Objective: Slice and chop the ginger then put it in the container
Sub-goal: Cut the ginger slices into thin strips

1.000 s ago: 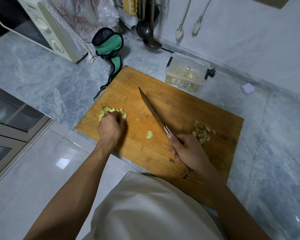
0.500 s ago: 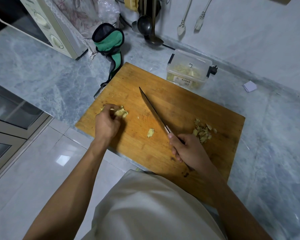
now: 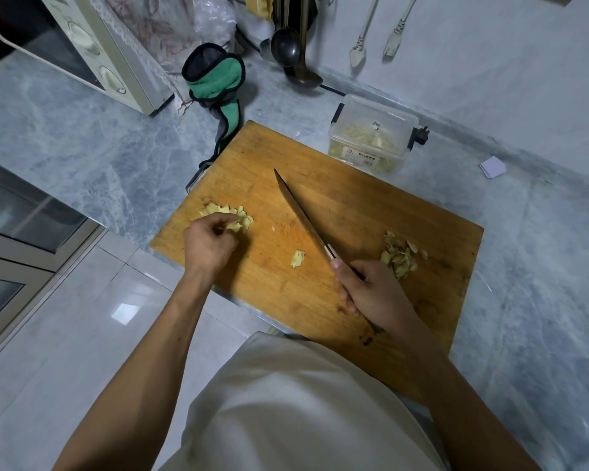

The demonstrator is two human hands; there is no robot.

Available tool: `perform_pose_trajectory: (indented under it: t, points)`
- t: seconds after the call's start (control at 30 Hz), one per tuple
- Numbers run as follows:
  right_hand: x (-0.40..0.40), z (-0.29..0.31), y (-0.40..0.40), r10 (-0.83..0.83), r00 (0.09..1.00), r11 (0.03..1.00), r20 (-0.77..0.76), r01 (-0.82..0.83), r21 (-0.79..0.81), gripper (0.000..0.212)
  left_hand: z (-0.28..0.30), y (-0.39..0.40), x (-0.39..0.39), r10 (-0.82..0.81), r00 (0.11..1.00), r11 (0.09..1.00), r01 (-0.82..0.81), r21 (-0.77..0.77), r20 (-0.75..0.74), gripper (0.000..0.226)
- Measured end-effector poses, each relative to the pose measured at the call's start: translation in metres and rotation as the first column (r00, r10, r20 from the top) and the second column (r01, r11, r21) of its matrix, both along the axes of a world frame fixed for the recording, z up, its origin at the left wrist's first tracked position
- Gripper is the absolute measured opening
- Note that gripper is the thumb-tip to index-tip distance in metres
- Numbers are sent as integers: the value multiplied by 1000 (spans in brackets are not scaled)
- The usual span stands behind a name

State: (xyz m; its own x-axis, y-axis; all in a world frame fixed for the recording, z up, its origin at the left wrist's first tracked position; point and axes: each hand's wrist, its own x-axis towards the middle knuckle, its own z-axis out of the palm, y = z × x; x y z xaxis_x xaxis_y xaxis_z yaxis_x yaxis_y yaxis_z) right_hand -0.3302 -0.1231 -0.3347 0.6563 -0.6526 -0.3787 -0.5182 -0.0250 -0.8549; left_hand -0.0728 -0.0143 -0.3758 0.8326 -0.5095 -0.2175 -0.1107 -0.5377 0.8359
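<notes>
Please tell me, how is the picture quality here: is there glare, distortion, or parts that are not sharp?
Head view: dim, bluish light; a bright glare patch on the floor tile; wide-angle bending makes the counter curve; the cutting board, knife and ginger slices are reasonably sharp; the container label is too small to read.

On the cutting board, the left hand is pinching ginger slices at nine o'clock, while the right hand is gripping a knife pointing toward eleven; peels are lying at three o'clock.
</notes>
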Motion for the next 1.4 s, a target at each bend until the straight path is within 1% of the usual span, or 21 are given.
perform_pose_trajectory:
  t: [0.1,0.2,0.3,0.37,0.43,0.47,0.5,0.57,0.6,0.63,0.7,0.73,0.77,0.8,0.87,0.93,1.07,1.2,1.27,1.33,1.4]
  points:
    - [0,0,1,1,1000,1000,-1,-1,0,60,2,1,-1,-63,991,995,53,85,117,36]
    - [1,0,1,3,1000,1000,-12,-3,-10,58,4,3,0,-119,976,984,91,153,184,36]
    - [1,-1,1,3,1000,1000,-16,-3,-21,58,8,3,-1,-179,937,980,143,139,300,32]
    - [0,-2,1,6,1000,1000,-17,-7,-25,58,11,1,-1,-193,927,976,147,159,322,44]
    - [0,-2,2,5,1000,1000,-17,-5,-20,58,10,1,0,-196,934,973,147,179,298,65]
    - [0,-2,1,3,1000,1000,-16,-3,-16,58,7,2,1,-197,937,970,144,195,289,71]
    - [0,-2,2,3,1000,1000,-16,-3,-14,58,6,3,2,-196,937,968,137,211,290,70]
    - [-1,-3,2,2,1000,1000,-13,-2,-21,58,6,5,2,-164,937,972,101,210,307,54]
    - [-2,-3,2,-2,1000,1000,-10,2,-22,58,7,7,1,-113,952,982,63,180,283,46]
    - [-2,-3,2,-10,1000,1000,-6,10,-18,57,8,8,-1,-40,976,991,10,137,215,38]
    - [-4,-1,2,-29,1000,1000,3,29,-2,57,8,10,-6,90,996,995,-89,39,-17,23]
    - [-4,-1,2,-36,999,999,4,36,-1,57,6,11,-10,116,984,993,-117,-5,-138,19]
    - [-5,0,2,-40,999,999,6,40,-8,58,4,12,-13,115,968,991,-126,-36,-223,18]
    - [-6,1,1,-41,999,999,9,41,-18,58,3,12,-18,105,954,991,-125,-51,-281,20]
    - [-9,2,1,-38,999,999,14,39,-38,59,2,9,-27,87,938,992,-111,-53,-336,20]
    - [-13,3,2,-50,999,998,17,50,-34,60,-2,6,-35,45,936,998,-57,-24,-349,17]
    - [-23,3,4,-71,997,997,7,71,-26,60,-6,-10,-59,-56,942,993,86,78,-330,12]
    - [-30,3,6,-88,996,996,-10,87,-21,59,-6,-30,-77,-93,945,984,135,113,-314,17]
    - [-33,4,8,-101,995,995,-16,100,-18,60,-6,-33,-81,-110,961,976,153,155,-255,14]
    - [-35,5,11,-106,994,994,-20,106,-14,59,-4,-33,-83,-149,975,959,183,218,-166,5]
    - [-37,4,13,-109,994,994,-8,109,-1,59,-2,-32,-84,-184,979,943,201,265,-87,5]
